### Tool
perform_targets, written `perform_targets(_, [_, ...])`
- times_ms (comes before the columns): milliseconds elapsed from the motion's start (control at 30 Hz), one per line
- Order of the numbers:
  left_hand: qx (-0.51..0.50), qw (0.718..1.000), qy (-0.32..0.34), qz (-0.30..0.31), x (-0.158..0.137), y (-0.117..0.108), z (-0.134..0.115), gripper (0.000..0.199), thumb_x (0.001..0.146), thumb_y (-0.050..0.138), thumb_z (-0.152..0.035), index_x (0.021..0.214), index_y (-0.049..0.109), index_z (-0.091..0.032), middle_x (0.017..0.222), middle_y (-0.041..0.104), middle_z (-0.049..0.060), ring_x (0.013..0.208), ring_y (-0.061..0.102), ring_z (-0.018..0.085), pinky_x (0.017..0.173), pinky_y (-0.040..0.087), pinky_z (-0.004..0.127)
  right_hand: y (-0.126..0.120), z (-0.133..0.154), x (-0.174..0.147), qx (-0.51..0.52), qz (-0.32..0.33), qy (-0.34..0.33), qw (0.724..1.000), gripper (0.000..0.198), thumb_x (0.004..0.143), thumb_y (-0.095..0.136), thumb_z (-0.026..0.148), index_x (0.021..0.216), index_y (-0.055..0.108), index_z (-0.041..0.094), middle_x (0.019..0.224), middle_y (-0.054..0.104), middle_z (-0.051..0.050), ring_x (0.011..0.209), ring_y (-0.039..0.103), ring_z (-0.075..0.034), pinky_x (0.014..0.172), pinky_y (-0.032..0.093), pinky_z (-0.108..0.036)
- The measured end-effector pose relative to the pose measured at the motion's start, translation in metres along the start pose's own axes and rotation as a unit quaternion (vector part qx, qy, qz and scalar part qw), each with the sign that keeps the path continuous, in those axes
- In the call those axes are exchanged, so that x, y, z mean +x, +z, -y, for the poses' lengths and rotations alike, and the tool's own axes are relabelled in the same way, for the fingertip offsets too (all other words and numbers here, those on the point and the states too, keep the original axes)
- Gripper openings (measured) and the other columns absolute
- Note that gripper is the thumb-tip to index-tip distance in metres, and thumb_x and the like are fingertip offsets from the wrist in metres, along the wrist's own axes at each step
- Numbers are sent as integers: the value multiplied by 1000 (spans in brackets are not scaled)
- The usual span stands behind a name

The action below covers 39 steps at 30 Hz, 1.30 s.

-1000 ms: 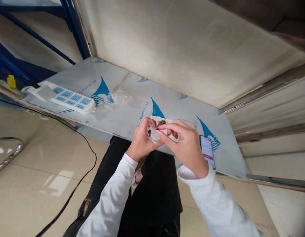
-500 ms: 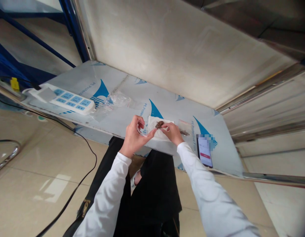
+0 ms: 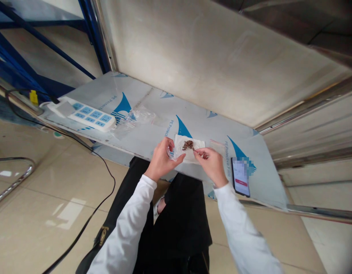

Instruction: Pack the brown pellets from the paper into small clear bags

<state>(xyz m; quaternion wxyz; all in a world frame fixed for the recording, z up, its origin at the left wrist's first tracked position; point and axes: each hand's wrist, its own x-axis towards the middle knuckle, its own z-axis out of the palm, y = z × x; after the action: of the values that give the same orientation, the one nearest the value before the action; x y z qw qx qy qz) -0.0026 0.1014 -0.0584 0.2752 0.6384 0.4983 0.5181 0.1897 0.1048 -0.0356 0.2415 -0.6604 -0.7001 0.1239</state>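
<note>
A loose pile of small brown pieces (image 3: pixel 188 145), too small to name for certain, lies on a white paper sheet (image 3: pixel 178 140) near the table's front edge. Left of the sheet, my left hand (image 3: pixel 164 159) curls its fingers around a crumpled clear plastic bag (image 3: pixel 172 154), its thumb stretched out toward the pile. My right hand (image 3: pixel 211 161) has thumb and forefinger pinched together at the pile's right side. A thin brown piece shows at those fingertips. Behind the right hand, a clear zip bag (image 3: pixel 217 144) lies partly hidden.
A phone (image 3: pixel 240 177) with a lit screen lies to the right. On the left are a white power strip (image 3: pixel 90 116) and crumpled clear plastic bags (image 3: pixel 138 116). A black cable (image 3: pixel 107 196) hangs down to the floor. The table (image 3: pixel 153 102) meets a pale panel at the back.
My right hand has drawn slightly right, away from the pile, and the pile looks more spread out. My left hand keeps its hold beside the sheet. The whole view has shifted a little.
</note>
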Motion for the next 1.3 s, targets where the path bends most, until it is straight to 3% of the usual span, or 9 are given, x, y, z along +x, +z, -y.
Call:
perform_targets(100, [-13,999,24,29,-3,9,-12,37,66,71,-29,83,39,-22,75,45,-5,64,44,11,62,37,24,-34,38,-26,91,-7,-89,992,13,83,64,30,86,70,19,76,64,0,62,55,-12,62,45,-24])
perform_targets(233, [-38,995,47,73,-7,23,-33,33,65,65,-21,84,39,-22,75,47,-4,65,45,12,63,38,25,-59,67,-37,44,48,-135,989,9,85,63,23,84,71,20,80,62,-2,71,59,-14,67,46,-26])
perform_targets(433, [-41,996,66,50,-14,33,-48,44,62,71,-25,89,37,-22,82,44,-2,69,46,12,64,40,26,-64,48,-45,88,62,-142,984,17,87,62,34,87,74,22,99,61,-6,87,62,-16,71,48,-27])
perform_targets(667, [-155,976,29,151,-18,22,-54,48,68,71,-29,108,47,-20,103,52,6,88,52,16,78,45,30,-60,29,-50,216,48,-54,974,14,86,62,29,82,72,19,84,74,-3,78,67,-18,73,50,-29])
perform_targets(767, [-271,955,-54,106,-15,23,-56,19,83,59,-34,95,54,-20,89,56,2,79,53,13,74,45,26,-66,28,-44,230,39,-45,971,15,87,59,28,84,71,19,85,74,-3,78,67,-18,73,50,-30])
perform_targets(867, [-325,940,-103,27,-11,30,-59,20,85,61,-38,84,57,-19,80,60,0,71,54,10,71,45,24,-66,29,-40,295,27,-37,954,16,86,60,32,86,71,20,92,74,-4,85,67,-18,77,50,-30])
perform_targets(1000, [-359,923,-128,-54,-14,36,-61,21,78,71,-37,76,63,-17,71,64,0,67,57,10,71,47,25,-49,38,-40,462,-65,35,884,28,81,67,39,102,67,21,90,74,-4,86,68,-18,77,51,-30])
perform_targets(1100, [-357,921,-137,-72,-21,36,-63,22,74,74,-36,74,65,-16,72,67,1,68,61,11,72,49,26,-31,47,-43,522,-90,96,843,33,74,73,42,96,68,18,83,73,-5,79,68,-18,72,52,-29])
perform_targets(1300, [-313,936,-155,-44,-30,27,-65,26,76,71,-41,76,65,-15,75,69,4,71,64,14,73,52,28,-13,53,-54,527,-124,111,833,25,72,74,41,78,70,17,76,72,-5,74,65,-18,70,51,-29])
